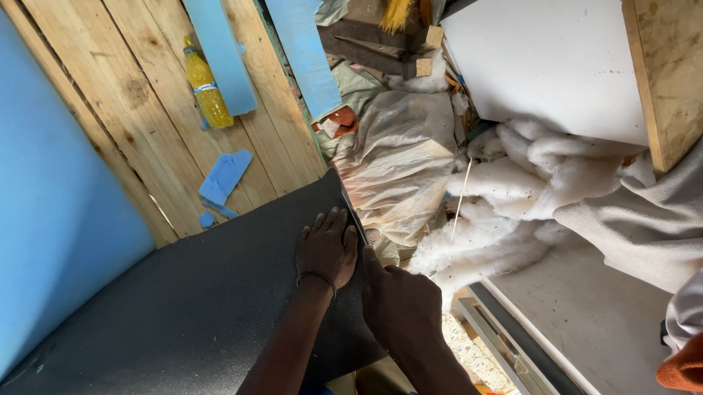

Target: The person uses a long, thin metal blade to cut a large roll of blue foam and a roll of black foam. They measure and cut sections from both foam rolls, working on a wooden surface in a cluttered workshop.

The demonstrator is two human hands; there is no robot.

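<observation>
Left grip [327, 247] spread flat, fingers splayed and pressed palm-down on the dark grey foam sheet [177, 320] right at its far edge, a thin band around the wrist. Right grip [400, 303] just beside it, touching the same edge of the sheet near the corner, fingers curled under and out of sight, so cannot tell whether pinching the edge or merely resting against it. Dark sheet spread wide across the lower left of the view, lying over a wooden plank floor [145, 96] and running up against a large light-blue foam slab [40, 193] on the left. On the planks, well apart from both grips: a yellow plastic bottle [206, 86], small blue foam offcuts [224, 177], and two long blue foam strips [303, 43] leaning nearby. Just beyond the sheet's edge, a crumpled translucent plastic bag [397, 165], then white fluffy wadding [515, 192] beneath a white board [549, 50]. Grey fabric [664, 218] at the right.
</observation>
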